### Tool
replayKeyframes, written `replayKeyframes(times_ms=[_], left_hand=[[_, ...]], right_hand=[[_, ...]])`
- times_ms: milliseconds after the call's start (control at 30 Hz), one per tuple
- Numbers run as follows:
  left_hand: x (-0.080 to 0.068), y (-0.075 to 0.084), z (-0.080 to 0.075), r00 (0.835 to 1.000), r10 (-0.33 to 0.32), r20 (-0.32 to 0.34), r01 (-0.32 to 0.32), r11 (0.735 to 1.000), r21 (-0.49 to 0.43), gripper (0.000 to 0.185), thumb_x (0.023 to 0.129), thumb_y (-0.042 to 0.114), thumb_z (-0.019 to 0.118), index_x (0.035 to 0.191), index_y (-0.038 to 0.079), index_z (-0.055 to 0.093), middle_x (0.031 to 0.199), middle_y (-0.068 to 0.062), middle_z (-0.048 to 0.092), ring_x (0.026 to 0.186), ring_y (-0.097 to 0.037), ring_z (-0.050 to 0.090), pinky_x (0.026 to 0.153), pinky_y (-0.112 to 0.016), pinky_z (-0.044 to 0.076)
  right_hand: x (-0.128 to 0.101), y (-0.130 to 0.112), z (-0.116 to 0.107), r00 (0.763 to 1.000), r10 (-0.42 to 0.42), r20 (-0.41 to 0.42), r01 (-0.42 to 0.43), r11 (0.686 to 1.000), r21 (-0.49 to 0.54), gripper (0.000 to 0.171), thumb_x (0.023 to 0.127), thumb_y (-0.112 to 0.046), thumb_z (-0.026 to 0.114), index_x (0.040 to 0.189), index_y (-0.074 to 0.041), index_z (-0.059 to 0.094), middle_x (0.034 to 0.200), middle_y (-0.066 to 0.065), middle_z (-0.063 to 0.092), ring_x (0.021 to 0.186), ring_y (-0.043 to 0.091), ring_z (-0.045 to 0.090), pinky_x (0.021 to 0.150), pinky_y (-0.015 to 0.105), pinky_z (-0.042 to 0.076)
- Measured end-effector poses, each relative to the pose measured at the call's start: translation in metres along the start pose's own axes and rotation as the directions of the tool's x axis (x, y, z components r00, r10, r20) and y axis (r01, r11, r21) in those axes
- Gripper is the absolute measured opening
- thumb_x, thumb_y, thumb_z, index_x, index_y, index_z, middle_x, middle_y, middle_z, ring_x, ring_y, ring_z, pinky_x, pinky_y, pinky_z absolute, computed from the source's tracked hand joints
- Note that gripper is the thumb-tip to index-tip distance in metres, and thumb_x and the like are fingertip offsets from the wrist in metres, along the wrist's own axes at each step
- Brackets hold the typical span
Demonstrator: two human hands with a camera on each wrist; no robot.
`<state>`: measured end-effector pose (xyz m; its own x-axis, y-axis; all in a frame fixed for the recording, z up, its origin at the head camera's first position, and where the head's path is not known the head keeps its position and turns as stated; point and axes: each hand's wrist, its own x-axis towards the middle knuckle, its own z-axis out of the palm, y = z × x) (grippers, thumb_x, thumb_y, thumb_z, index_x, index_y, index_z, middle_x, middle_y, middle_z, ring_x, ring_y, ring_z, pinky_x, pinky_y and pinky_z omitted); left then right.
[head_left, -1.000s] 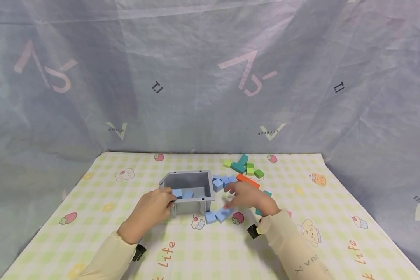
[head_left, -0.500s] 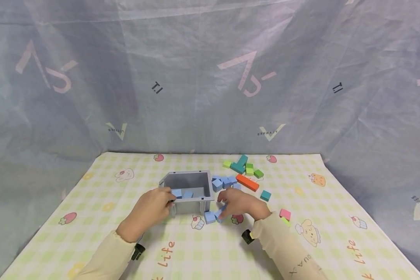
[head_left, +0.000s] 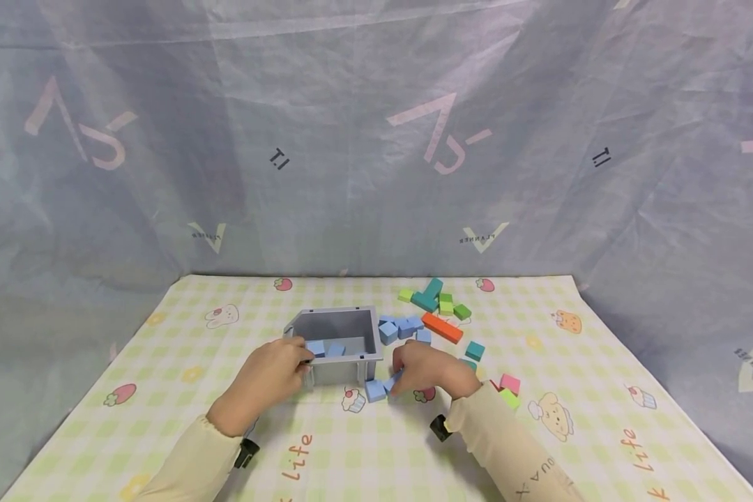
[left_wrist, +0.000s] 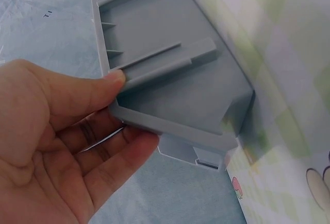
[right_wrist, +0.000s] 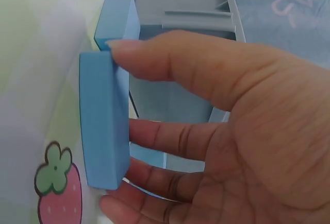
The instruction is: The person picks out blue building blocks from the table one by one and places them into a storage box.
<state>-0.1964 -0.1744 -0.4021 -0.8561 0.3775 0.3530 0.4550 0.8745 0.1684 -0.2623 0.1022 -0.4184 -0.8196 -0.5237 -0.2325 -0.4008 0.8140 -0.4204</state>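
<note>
Your left hand (left_wrist: pixel 62 147) grips the grey plastic bin (left_wrist: pixel 170 80) by its rim, thumb on a ridge, over the checked mat (left_wrist: pixel 289 80).

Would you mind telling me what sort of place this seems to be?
Probably a staged tabletop recording booth: a draped printed backdrop sheet, a cartoon-patterned checked tablecloth, and scattered coloured blocks beside a grey bin.

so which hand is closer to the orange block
Right. The right hand sits just in front of the orange block, pinching a blue block. The left hand grips the grey bin, farther left.
</note>
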Motion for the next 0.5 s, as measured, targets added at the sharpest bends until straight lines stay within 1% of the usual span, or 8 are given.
replayKeyframes(times_ms=[100,167,333,500], left_hand=[[0.0,-0.0001,-0.0001,1.0,-0.003,0.004,0.003,1.0,0.001,0.01,0.083,0.002,0.076,0.086,0.011,0.078,0.068,0.009,0.043,0.06,-0.007,0.041,0.057,-0.025,0.038],[0.0002,-0.0003,-0.0001,1.0,-0.006,0.006,0.006,1.0,0.002,0.01,0.083,0.002,0.076,0.085,0.011,0.077,0.068,0.009,0.043,0.06,-0.007,0.041,0.057,-0.025,0.038],[0.0006,-0.0003,-0.0007,1.0,-0.006,0.004,0.006,1.0,0.004,0.01,0.083,0.002,0.076,0.084,0.012,0.077,0.068,0.009,0.042,0.06,-0.007,0.04,0.057,-0.025,0.038],[0.0002,-0.0005,-0.0009,1.0,0.0,0.0,0.0,1.0,0.0,0.01,0.082,0.002,0.076,0.085,0.012,0.077,0.068,0.009,0.043,0.06,-0.007,0.041,0.057,-0.024,0.038]], right_hand=[[-0.0007,-0.0011,0.0001,1.0,0.008,-0.008,-0.008,1.0,-0.005,0.027,0.075,-0.027,0.085,0.087,-0.013,0.067,0.076,-0.001,0.056,0.056,0.015,0.051,0.052,0.03,0.044],[-0.0009,-0.0025,0.0002,1.0,0.023,-0.009,-0.023,1.0,-0.003,0.028,0.074,-0.028,0.086,0.087,-0.012,0.066,0.078,-0.001,0.056,0.059,0.015,0.051,0.053,0.03,0.044],[-0.0013,-0.0074,0.0009,0.996,0.088,-0.008,-0.088,0.996,0.001,0.033,0.073,-0.031,0.087,0.092,-0.013,0.067,0.083,0.0,0.055,0.068,0.017,0.053,0.055,0.031,0.048],[-0.0023,-0.0095,0.0017,0.99,0.143,-0.001,-0.142,0.99,0.021,0.035,0.074,-0.034,0.086,0.096,-0.013,0.068,0.082,0.0,0.057,0.067,0.018,0.055,0.055,0.032,0.049]])
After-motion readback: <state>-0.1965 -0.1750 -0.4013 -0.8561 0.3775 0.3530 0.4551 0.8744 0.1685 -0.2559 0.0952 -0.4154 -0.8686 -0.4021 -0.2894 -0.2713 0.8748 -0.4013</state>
